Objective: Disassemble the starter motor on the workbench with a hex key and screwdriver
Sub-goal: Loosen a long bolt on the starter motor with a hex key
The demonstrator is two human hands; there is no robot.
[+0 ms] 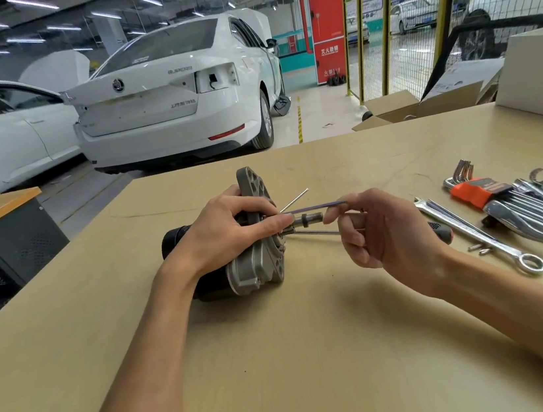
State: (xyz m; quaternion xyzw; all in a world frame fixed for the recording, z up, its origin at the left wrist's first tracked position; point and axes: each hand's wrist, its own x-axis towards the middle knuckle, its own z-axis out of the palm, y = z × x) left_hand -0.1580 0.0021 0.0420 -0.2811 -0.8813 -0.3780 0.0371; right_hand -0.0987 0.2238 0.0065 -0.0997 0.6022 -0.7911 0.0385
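Starter motor (251,243): matt grey cast-metal housing, glossy black body at frame centre. Workbench (283,359): smooth matt pale wood laminate. Spanners (481,233), right of frame: polished chrome. Hex key holder (475,192): orange plastic

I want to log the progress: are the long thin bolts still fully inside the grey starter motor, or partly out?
Partly out. Thin metal bolts stick far out of the grey starter motor; right hand pinches one.
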